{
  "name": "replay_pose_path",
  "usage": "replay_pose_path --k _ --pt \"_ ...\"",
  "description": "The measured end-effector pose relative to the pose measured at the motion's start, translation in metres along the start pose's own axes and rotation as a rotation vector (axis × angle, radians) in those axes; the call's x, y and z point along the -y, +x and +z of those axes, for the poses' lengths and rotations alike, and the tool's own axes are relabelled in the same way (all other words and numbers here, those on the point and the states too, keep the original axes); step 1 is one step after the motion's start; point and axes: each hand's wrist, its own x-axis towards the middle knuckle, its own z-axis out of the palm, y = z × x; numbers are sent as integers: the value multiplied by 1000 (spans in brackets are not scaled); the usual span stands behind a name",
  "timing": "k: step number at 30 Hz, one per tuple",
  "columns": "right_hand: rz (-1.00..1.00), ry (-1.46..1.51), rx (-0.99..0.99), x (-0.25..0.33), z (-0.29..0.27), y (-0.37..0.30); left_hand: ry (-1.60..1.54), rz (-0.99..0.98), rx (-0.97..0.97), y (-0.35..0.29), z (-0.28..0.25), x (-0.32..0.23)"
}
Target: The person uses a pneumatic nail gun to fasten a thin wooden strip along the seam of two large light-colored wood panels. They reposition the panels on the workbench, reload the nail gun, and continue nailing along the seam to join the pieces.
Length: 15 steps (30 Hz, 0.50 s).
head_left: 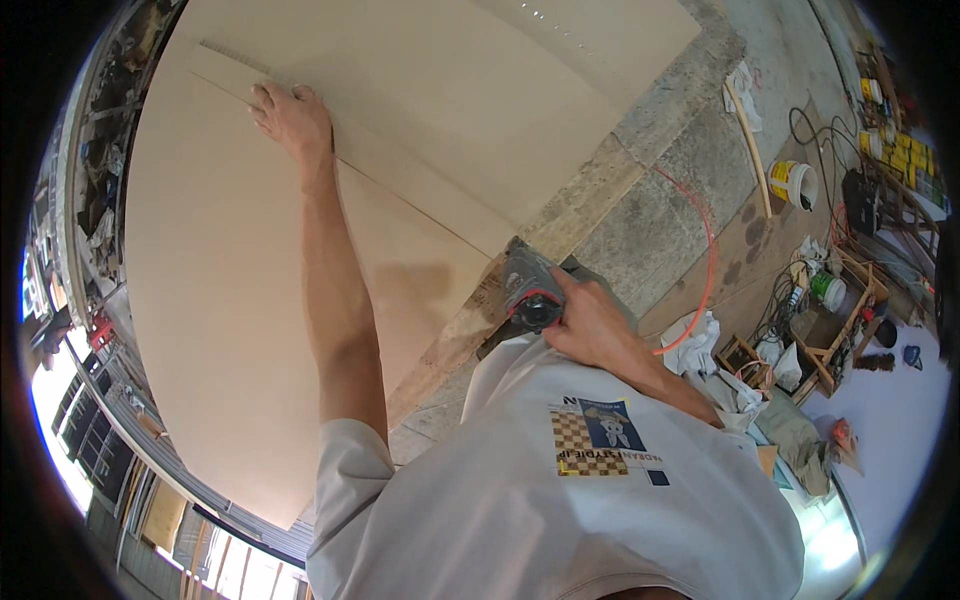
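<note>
A large beige board fills the left and middle of the view, and a similar board lies along its far side. A thin dark seam runs between them. My left hand rests on the boards by this seam, fingers stretched out and a little apart. A thin strip with marks like a ruler's reaches to its fingertips. My right hand is closed round a dark grey tool with red trim, which looks like an air nail gun. Its front is at the near end of the seam, by the boards' edge; the tip is hidden.
An orange-red hose loops over the concrete and ends near my right wrist. To the right stand a white bucket, a wooden stick, cables and wooden frames. A cluttered shelf or rack lies beyond the board's left edge.
</note>
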Motion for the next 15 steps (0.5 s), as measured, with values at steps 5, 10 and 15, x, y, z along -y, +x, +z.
replay_pose_path --k 5,10,15 --pt "-1 13 2 2 1 0 -1 25 16 0 -8 -6" --pt "20 4 21 2 2 1 22 18 2 1 -3 -4" --pt "12 4 14 10 0 1 84 15 -17 4 -1 2"
